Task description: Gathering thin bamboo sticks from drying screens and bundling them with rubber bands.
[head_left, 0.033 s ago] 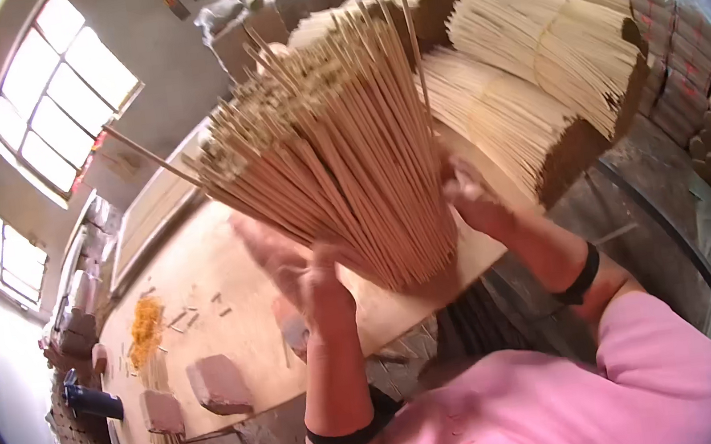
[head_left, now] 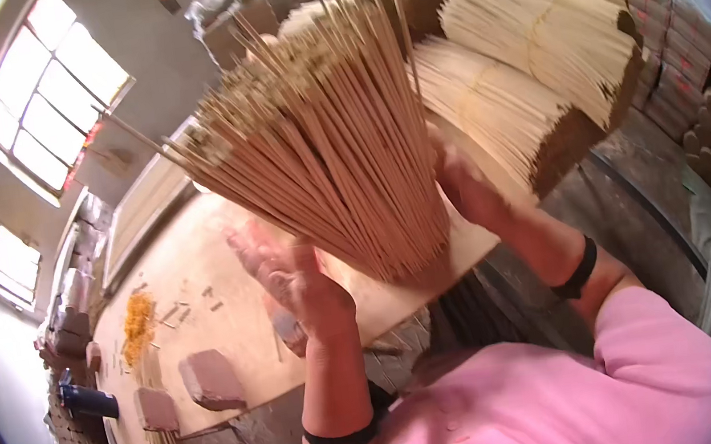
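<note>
A large bundle of thin wooden sticks (head_left: 339, 161) stands upright on the pale work board, fanned wide at the top and narrow at the base. A few sticks jut out above and to the left of it. My left hand (head_left: 296, 279) is open beside the bundle's lower left, fingers stretched and a little apart from the sticks; it is slightly blurred. At the bundle's right side is my right hand (head_left: 470, 189), held flat and open, its fingertips partly hidden by the sticks. Whether it touches them I cannot tell.
The work board (head_left: 235, 328) carries reddish blocks (head_left: 212, 380), yellow bands (head_left: 138, 327) and short stick bits. A dark cylinder (head_left: 90, 401) lies at the left. Tied stick bundles (head_left: 543, 40) are piled at the back right, with wrapped stacks (head_left: 665, 46) beyond.
My left hand has drawn slightly away from the bundle, its fingers spreading. My right hand has shifted a little up along the bundle's side. The whole view has moved slightly.
</note>
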